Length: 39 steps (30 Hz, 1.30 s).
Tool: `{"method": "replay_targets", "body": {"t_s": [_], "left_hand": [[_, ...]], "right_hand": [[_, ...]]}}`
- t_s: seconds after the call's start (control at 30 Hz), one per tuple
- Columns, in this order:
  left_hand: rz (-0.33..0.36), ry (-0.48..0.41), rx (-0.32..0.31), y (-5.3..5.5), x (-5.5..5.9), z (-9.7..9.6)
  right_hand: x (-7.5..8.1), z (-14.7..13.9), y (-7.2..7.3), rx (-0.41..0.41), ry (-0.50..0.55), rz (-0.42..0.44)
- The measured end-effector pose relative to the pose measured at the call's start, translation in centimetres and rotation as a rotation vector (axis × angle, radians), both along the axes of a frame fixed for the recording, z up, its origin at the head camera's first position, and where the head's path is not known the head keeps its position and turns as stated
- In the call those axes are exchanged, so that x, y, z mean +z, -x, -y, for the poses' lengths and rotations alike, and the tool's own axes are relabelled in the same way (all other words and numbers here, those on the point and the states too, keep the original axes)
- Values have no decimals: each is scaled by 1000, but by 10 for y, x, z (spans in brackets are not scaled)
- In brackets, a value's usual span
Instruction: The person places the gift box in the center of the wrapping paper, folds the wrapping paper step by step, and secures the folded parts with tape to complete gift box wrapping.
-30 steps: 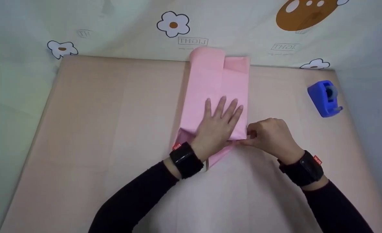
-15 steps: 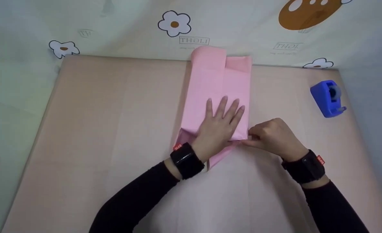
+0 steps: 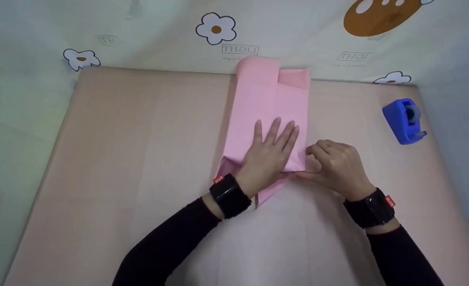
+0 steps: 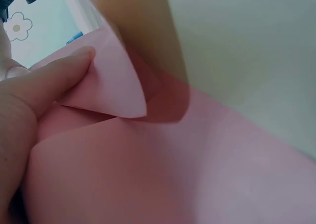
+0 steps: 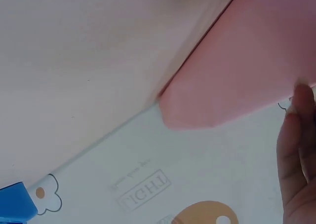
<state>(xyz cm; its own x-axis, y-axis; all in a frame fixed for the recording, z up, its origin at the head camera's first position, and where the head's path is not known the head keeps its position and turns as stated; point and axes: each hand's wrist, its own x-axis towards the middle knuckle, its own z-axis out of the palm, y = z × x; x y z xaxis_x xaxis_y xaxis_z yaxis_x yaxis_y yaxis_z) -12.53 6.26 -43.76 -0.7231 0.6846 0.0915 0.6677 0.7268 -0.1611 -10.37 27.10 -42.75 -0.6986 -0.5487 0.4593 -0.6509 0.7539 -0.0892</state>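
Observation:
A long pink paper package [image 3: 254, 103] lies lengthwise on the table, its far end loosely rolled over. My left hand [image 3: 264, 157] rests flat on its near part with the fingers spread. In the left wrist view, the left thumb [image 4: 59, 78] presses a folded paper flap [image 4: 116, 85] at the package's end. My right hand [image 3: 337, 167] is at the near right corner, fingers curled against the paper's side and thumb at the near edge. The right wrist view shows its fingers [image 5: 291, 140] beside the pink paper [image 5: 237, 70]. A pointed flap hangs out below the left wrist, partly hidden.
A blue tape dispenser [image 3: 403, 123] stands at the table's right side. The table [image 3: 119, 159] has a light brownish-pink cover. Behind it hangs a pale curtain [image 3: 159, 35] printed with flowers, and the package's far end reaches the table's back edge.
My right hand's fingers have lifted and loosened slightly while its thumb stays at the near edge. The left hand keeps its place on the paper. The whole view has shifted a little.

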Motion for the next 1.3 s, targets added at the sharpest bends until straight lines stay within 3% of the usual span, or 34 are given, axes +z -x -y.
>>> {"method": "replay_targets", "body": {"t_s": [0.23,0.4,0.53,0.63,0.73,0.87,1.0,1.17,1.3], "left_hand": [[40,8,30,2,3,2],[150,-25,4,4,12,3],[296,-55,-57,7,21,8],[432,-152,-139,9,28,15],[509,-274,-226,11,37,26],[459,-378,-265,16,50,53],[414,-356,-220,23,51,85],[370,-284,-223,24,30,97],[215,-285,-226,17,11,94]], "right_hand": [[-16,9,1,42,67,72],[-23,9,-1,31,127,76],[-24,10,-2,14,133,102],[-24,10,-3,3,119,90],[-24,9,-4,-4,107,73],[-23,11,-3,0,116,82],[-21,12,-2,14,141,88],[-20,9,-1,36,169,75],[-19,5,0,54,131,86]]}}
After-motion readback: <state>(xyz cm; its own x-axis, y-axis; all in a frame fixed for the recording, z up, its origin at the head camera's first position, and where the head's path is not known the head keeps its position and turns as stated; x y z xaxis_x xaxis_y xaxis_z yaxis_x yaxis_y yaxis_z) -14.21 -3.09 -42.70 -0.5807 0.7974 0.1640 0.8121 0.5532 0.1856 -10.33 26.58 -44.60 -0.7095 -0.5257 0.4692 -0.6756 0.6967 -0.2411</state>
